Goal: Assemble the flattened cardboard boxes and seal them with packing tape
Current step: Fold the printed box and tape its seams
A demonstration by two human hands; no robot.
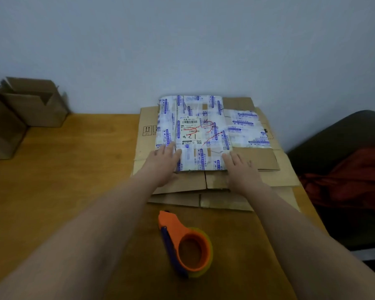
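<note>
A stack of flattened cardboard boxes (217, 198) lies at the far right of the wooden table. The top flattened box (204, 126) is covered in white tape with blue print and bears a shipping label. My left hand (160, 163) lies flat on its near left corner, fingers straight. My right hand (241, 169) lies flat on its near right edge, fingers straight. An orange tape dispenser (186, 243) with a roll of clear tape lies on the table between my forearms, nearer to me.
Assembled brown boxes (33, 102) with open flaps stand at the far left against the wall. The wooden table (63, 169) meets a pale wall behind. A dark chair with red cloth (346, 182) stands off the table's right edge.
</note>
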